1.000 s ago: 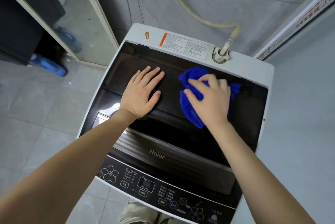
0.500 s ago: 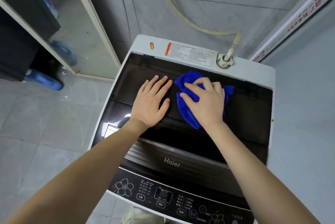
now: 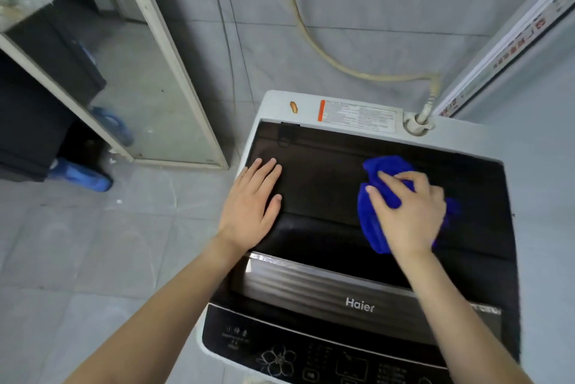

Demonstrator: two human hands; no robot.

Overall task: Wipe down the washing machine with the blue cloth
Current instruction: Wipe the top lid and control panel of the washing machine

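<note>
Wiping step in progress: the right hand presses the bunched blue cloth against the dark glass lid of the washing machine, its grip narrow and closed over the cloth, which lies on the lid's right half. The left hand lies flat and wide, holding nothing, on the lid's left edge at 9 o'clock of the cloth. The next move probably calls for sweeping the cloth over unwiped areas, judged to include the control panel at 6 o'clock.
</note>
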